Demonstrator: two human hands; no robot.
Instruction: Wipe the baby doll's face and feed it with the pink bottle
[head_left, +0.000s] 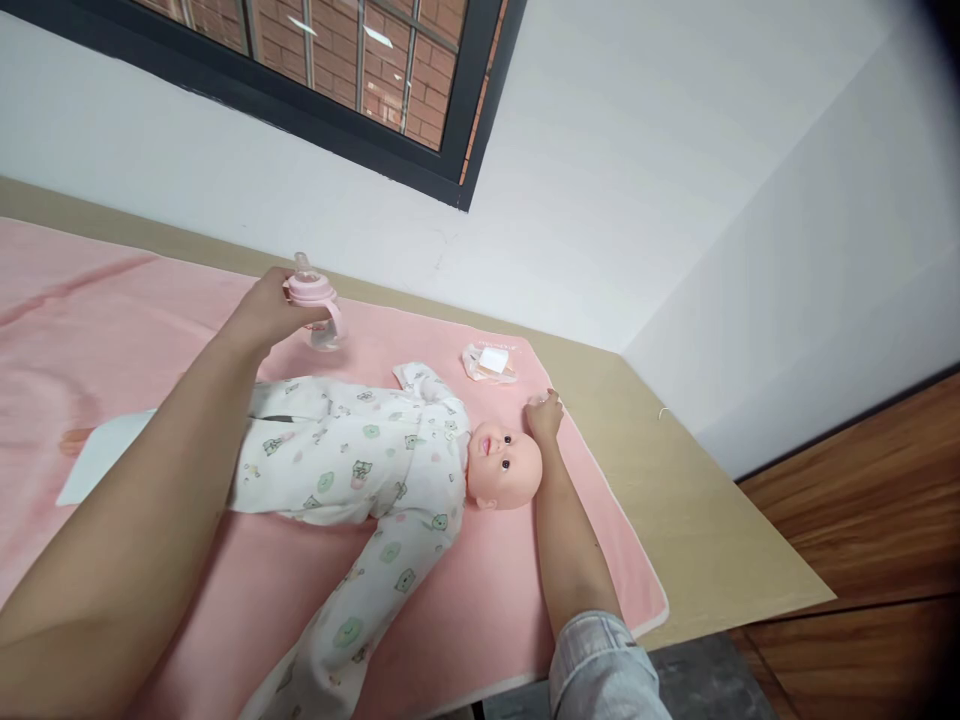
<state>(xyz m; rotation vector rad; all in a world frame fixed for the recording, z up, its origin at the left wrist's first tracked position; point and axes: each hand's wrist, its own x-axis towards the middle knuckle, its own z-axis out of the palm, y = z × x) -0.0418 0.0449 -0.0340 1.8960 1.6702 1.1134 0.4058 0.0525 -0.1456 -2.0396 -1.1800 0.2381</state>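
My left hand (pixel 274 310) is closed around a baby bottle (pixel 315 300) with a pink collar, pink handles and a clear spout. The bottle is held up over the pink blanket, beyond the doll's body. A baby doll (pixel 506 465) in a white patterned outfit (pixel 360 450) lies on its back, head to the right. My right hand (pixel 546 412) is at the blanket's far right edge, just past the doll's head. Its fingers are closed on a small clear piece, mostly hidden by them.
A pink blanket (pixel 465 620) covers much of the tan table (pixel 645 440). A small clear packet (pixel 491 362) with a white label lies beyond the doll's shoulder. A white cloth or sheet (pixel 112 455) is near its legs. Behind stand a wall and a dark-framed window (pixel 300 100).
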